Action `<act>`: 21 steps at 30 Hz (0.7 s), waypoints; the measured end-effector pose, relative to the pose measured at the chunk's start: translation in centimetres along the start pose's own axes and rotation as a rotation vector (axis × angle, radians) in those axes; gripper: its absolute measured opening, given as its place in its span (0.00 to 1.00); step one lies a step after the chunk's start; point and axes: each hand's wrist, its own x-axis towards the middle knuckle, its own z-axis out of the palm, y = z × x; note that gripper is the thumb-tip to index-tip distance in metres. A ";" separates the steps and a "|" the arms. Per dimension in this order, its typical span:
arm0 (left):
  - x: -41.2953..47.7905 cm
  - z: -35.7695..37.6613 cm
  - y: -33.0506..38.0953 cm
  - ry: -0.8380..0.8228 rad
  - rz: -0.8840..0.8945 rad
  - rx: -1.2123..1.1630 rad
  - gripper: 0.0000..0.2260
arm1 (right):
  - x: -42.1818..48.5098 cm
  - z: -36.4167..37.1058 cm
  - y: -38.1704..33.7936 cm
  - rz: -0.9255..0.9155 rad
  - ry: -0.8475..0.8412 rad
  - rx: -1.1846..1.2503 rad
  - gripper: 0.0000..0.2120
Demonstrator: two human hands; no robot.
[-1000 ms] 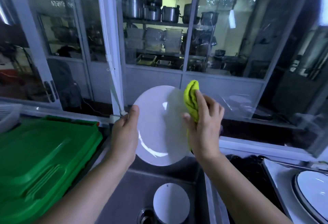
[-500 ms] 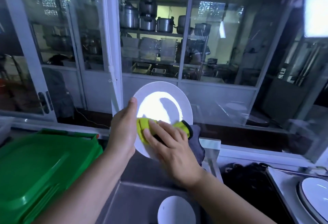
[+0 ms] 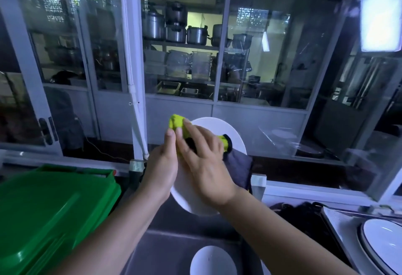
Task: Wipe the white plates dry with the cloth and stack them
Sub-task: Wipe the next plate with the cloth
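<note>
I hold a white plate (image 3: 226, 131) tilted upright over the sink. My left hand (image 3: 162, 168) grips its left rim, thumb pointing up along the edge. My right hand (image 3: 203, 159) presses a yellow-green cloth (image 3: 177, 122) flat against the plate's face, near the upper left rim. A dark grey part of the cloth (image 3: 238, 170) hangs down at the right of that hand. Another white plate (image 3: 213, 261) lies down in the sink (image 3: 165, 244). At the far right, white plates with a dark rim (image 3: 385, 246) lie stacked on the counter.
A green plastic bin lid (image 3: 43, 213) fills the left side. Glass partition panels (image 3: 261, 68) stand right behind the sink, with pots on shelves beyond. A dark mass (image 3: 304, 216) lies between the sink and the right counter.
My right hand has swept the cloth from the plate's right edge across its face to the upper left rim. The plate has tilted a little, still held by my left hand.
</note>
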 end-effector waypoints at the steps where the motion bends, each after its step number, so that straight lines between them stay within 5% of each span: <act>1: -0.2 0.1 0.1 -0.002 0.018 -0.005 0.25 | 0.3 -0.1 -0.2 -0.023 -0.010 0.011 0.22; 5: -1.0 -0.1 0.4 0.005 0.147 0.043 0.26 | 2.2 -1.2 0.8 0.009 0.088 -0.071 0.22; 9: -1.8 -1.3 0.8 -0.030 0.230 -0.038 0.27 | 3.3 -2.5 2.6 0.271 0.227 -0.148 0.24; 14: -2.5 -2.1 0.7 -0.011 0.312 -0.172 0.32 | 1.0 -3.2 3.0 0.783 0.283 0.267 0.22; 17: -3.0 -2.1 0.1 -0.078 0.248 -0.188 0.18 | 0.6 -4.6 3.8 0.833 0.320 0.476 0.16; 21: -1.8 -3.9 1.1 -0.413 0.127 -0.147 0.09 | 0.3 -7.0 4.3 0.751 0.250 0.580 0.13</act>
